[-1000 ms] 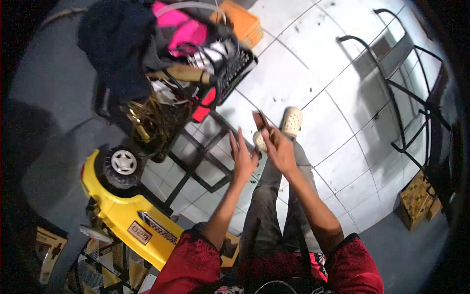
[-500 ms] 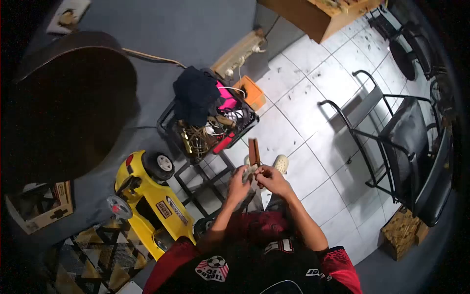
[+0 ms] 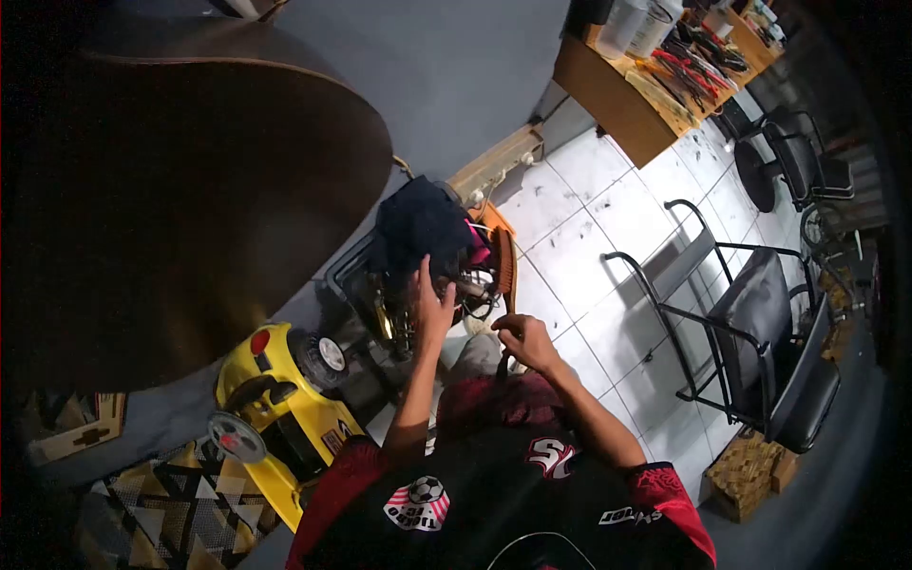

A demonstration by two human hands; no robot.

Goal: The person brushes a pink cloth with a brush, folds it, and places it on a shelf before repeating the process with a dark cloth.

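Observation:
My right hand (image 3: pixel 528 342) is closed round the handle of a brush (image 3: pixel 506 263), whose orange-brown bristle head points up and away from me. To its left, my left hand (image 3: pixel 433 306) reaches over a black crate (image 3: pixel 350 285), fingers spread and nothing visible in them. Dark cloth (image 3: pixel 421 223) heaps over the crate's far side, just beyond my left fingertips. Metal pieces and tangled wires (image 3: pixel 391 318) lie inside, beside that hand. The brush head overlaps the crate's right side and an orange box (image 3: pixel 496 220) in this view.
A yellow toy car (image 3: pixel 285 418) stands at my left, below a large dark round surface (image 3: pixel 209 218). Black metal-framed chairs (image 3: pixel 750 313) occupy the right. A wooden workbench (image 3: pixel 627 104) with tools and bottles stands at the far right. A woven box (image 3: pixel 746 475) sits on the tiled floor.
My left hand has left the brush and moved up and left over the crate, its fingers opening. My right hand keeps the brush. The view has shifted, showing more of the workbench.

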